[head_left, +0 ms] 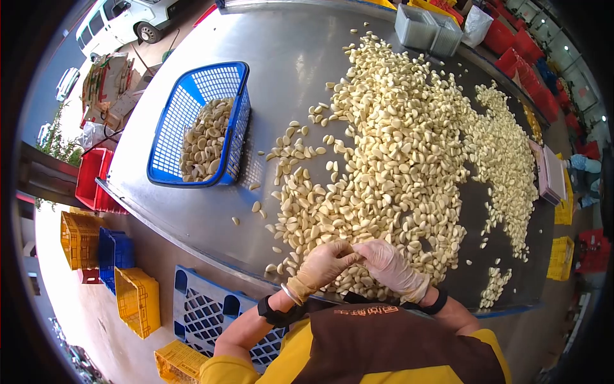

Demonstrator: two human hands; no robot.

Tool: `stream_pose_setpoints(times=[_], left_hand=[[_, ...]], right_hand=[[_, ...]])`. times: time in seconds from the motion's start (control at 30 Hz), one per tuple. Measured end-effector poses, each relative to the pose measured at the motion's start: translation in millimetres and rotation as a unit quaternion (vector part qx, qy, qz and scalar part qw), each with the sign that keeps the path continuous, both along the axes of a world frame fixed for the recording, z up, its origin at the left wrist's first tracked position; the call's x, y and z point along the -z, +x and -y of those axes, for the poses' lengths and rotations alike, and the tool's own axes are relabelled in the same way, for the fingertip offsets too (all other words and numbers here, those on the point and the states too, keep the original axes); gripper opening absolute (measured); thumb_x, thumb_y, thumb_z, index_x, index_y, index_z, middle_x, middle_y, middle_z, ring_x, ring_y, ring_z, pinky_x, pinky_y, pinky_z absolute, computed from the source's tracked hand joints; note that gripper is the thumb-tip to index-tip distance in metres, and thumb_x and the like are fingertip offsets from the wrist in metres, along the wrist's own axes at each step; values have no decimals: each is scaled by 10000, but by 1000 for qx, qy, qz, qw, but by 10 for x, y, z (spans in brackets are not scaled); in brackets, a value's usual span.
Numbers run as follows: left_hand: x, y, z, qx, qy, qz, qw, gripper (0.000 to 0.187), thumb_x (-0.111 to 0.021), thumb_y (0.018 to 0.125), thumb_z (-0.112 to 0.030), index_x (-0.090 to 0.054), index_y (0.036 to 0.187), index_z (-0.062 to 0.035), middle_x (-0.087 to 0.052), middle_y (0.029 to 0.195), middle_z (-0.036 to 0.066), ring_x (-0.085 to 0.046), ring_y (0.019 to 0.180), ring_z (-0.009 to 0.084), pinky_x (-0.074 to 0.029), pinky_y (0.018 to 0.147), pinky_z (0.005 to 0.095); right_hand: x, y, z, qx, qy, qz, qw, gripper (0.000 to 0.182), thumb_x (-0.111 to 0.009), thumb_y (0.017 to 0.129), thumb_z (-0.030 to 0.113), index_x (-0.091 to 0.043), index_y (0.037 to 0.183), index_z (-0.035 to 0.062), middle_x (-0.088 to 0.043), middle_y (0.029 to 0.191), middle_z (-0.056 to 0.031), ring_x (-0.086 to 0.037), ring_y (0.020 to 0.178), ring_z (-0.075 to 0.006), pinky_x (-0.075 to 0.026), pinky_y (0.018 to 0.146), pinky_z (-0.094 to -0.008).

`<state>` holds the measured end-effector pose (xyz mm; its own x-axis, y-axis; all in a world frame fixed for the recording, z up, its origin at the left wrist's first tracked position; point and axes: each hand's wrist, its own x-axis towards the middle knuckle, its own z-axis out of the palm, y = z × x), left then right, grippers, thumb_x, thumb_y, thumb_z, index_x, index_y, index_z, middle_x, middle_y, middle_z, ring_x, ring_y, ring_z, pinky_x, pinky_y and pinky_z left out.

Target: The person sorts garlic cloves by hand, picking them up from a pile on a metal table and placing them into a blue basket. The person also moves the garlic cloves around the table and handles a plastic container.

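Peeled garlic cloves (pixel 396 137) lie in a wide heap over the metal table, reaching close to my body. Above the near edge of this heap my two gloved hands meet, fingertips touching. My left hand (pixel 325 264), in a thin translucent glove, has its thumb and fingers pinched together. My right hand (pixel 391 265), in a whiter-looking glove, is closed with its fingers bent toward the left fingertips. Anything between the fingers is too small or hidden to make out. Several stray cloves lie left of the hands.
A blue basket (pixel 240 131) holding darker cloves stands on the metal table (pixel 291 38). Clear plastic boxes (pixel 427 29) are at the far edge. A smaller-looking clove pile (pixel 502 163) spreads rightward. Below the left edge are yellow crates (pixel 137 301) and a grey-blue plastic pallet (pixel 211 301).
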<state>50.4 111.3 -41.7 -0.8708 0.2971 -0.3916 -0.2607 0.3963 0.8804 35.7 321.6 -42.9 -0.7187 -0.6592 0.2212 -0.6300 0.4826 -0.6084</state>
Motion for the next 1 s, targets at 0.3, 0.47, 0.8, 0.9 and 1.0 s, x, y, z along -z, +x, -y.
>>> stream_pose_setpoints(times=[0.3,0.47,0.8,0.9,1.0], left_hand=[[28,192,-161,2,-109,-191,976,177,-674,903,-251,-692,930,-78,-659,831,124,-646,758,304,-505,673,399],[165,354,-218,-52,-109,-270,955,120,-668,881,-169,-627,913,-61,-603,834,116,-597,810,339,-470,713,441],[110,474,38,51,-199,-328,922,121,-675,879,-171,-603,873,-74,-577,828,94,-572,845,298,-459,762,418],[-177,113,491,-30,-262,-363,894,119,-731,825,-133,-636,887,-98,-621,852,71,-590,850,283,-476,780,398],[-664,-426,1211,-240,-301,-456,803,151,-718,819,-60,-661,943,-126,-674,953,47,-618,899,239,-468,829,362]], right_hand=[[-47,13,-65,38,-61,128,989,231,-660,868,43,-585,1084,71,-616,988,-107,-619,907,-314,-490,790,-386],[-83,80,-59,69,-83,317,942,120,-639,947,68,-592,1056,52,-633,981,-49,-639,897,-158,-520,789,-307],[-116,-320,-42,-106,-24,658,745,157,-559,1018,145,-596,1140,55,-633,965,-2,-632,822,-68,-513,785,-263],[41,-647,28,-95,-5,412,906,207,-598,992,182,-663,1157,75,-692,1070,-39,-654,907,-134,-515,843,-297],[213,-1085,313,13,-31,-8,999,142,-641,927,132,-688,1045,69,-675,966,-68,-637,886,-227,-506,806,-381]])
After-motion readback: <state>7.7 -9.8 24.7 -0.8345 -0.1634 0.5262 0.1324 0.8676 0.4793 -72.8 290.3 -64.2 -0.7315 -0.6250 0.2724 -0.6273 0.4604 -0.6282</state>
